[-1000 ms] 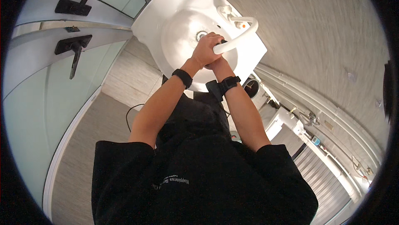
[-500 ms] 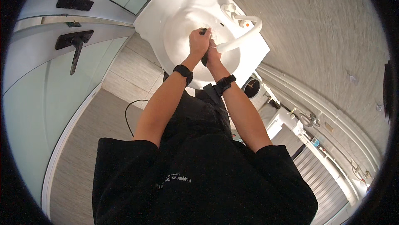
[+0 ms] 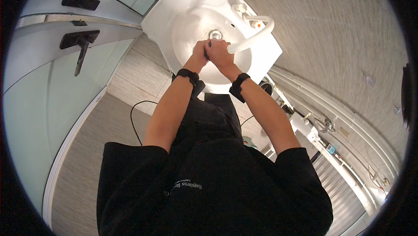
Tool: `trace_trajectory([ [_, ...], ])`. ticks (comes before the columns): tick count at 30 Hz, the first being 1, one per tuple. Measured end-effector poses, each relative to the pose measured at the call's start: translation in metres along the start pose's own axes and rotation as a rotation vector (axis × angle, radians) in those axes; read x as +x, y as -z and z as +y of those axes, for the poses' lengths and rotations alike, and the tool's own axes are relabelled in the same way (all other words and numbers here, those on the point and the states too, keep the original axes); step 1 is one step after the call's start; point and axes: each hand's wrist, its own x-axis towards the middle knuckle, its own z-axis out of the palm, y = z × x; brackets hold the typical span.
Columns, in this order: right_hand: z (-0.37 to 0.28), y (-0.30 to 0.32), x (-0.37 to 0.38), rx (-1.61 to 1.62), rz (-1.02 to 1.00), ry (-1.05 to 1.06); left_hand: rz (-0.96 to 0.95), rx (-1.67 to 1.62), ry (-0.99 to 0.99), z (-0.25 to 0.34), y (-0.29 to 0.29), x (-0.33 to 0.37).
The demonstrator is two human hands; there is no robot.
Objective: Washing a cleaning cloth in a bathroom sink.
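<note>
Both of my hands are together inside a white washbasin [image 3: 180, 40], below the tip of a white curved tap [image 3: 254, 40]. My left hand [image 3: 199, 55] is closed and pressed against my right hand [image 3: 220, 55], which is closed too, with its back upward. Between them shows a bit of a black object [image 3: 207, 54]; fingers cover most of it, so its kind cannot be made out. Just beyond the hands the round metal drain [image 3: 215, 35] is visible. Black bands circle both wrists.
Left of the basin stands a pale door with a black handle [image 3: 80, 40]. White pipes [image 3: 322, 101] run along the wall at the right. A black cable [image 3: 133, 118] hangs by my left arm above the grey floor.
My right hand has turned over and shifted left, so its back now faces up. The left hand has drawn slightly nearer to me, uncovering the drain. Less of the black object shows.
</note>
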Motion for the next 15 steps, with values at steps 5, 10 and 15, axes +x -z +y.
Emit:
trace_trajectory([
  [5, 0.02, 0.002, -0.009, -0.122, 0.127, 0.152, -0.037, -0.093, 0.138, -0.008, -0.033, -0.022],
  [10, 0.027, 0.015, -0.001, 0.02, 0.161, 0.069, -0.031, 0.105, 0.153, 0.009, -0.055, -0.023],
  [15, 0.03, 0.025, -0.004, -0.109, 0.274, 0.231, -0.145, 0.052, 0.14, 0.006, -0.063, -0.013],
])
